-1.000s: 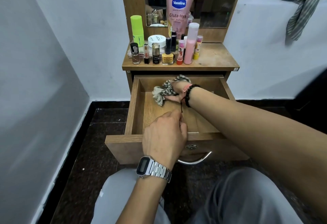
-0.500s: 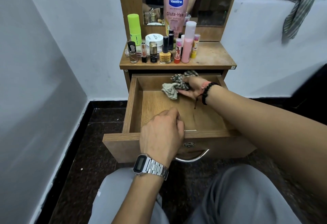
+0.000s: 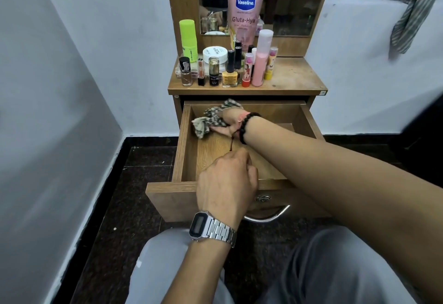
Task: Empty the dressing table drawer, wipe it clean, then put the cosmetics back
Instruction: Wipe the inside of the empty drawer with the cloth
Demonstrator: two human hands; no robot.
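In the bare drawer (image 3: 242, 159) — right hand (image 3: 226, 123) fingers clutch a crumpled patterned cloth (image 3: 208, 121), seemingly pressing down.

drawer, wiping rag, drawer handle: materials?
Drawer: looks like wood-grain laminate board, matte; printed grain and flat panel edges, solid wood not ruled out. Rag: soft woven fabric, checked pattern, crumpled under the right hand. Handle: probably polished metal, curved bar with bright highlights; chromed plastic possible.

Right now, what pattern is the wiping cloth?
A dark-and-cream mottled print on the cloth, seen in the head view.
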